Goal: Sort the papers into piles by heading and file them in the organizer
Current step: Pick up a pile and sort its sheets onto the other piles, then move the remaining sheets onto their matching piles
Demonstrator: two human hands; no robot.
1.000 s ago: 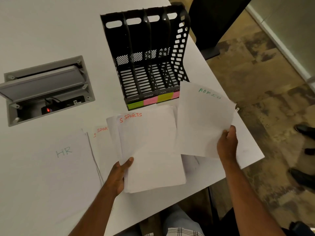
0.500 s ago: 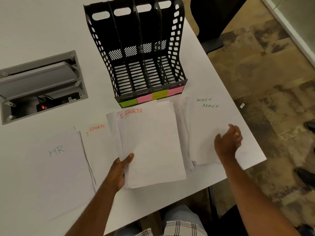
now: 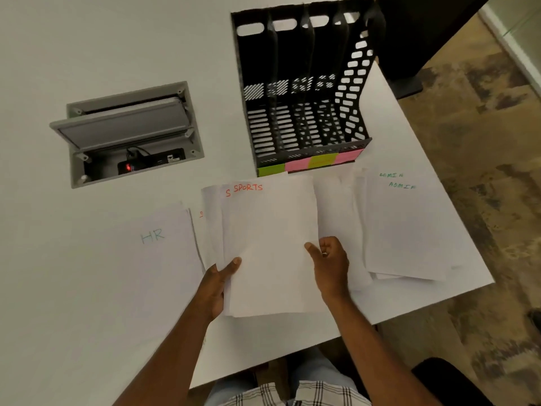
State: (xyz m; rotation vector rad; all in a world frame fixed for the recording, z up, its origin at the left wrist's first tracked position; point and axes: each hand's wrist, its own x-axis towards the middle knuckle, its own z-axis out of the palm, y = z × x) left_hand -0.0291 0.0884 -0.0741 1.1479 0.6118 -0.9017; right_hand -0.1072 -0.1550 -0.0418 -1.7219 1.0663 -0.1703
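My left hand [image 3: 218,284] grips the lower left edge of a stack of white sheets [image 3: 272,247] whose top sheet reads SPORTS in orange. My right hand [image 3: 330,265] pinches the right edge of that top sheet. An HR pile [image 3: 152,259] lies flat to the left. Between it and the stack, another orange-headed sheet [image 3: 198,230] shows only an edge. An ADMIN pile [image 3: 404,227] lies to the right near the table corner. The black slotted organizer [image 3: 301,83] stands behind the papers, its slots empty, with green, pink and yellow labels [image 3: 310,164] along its front.
A grey recessed cable box [image 3: 128,133] with its lid raised sits in the white table [image 3: 87,48] at the left. The table's right edge and corner lie just past the ADMIN pile. A dark chair base [image 3: 409,80] stands on the floor behind the organizer.
My right hand laid the ADMIN sheet on the right pile, let go, then came left to the edge of the SPORTS stack. My left hand kept its hold.
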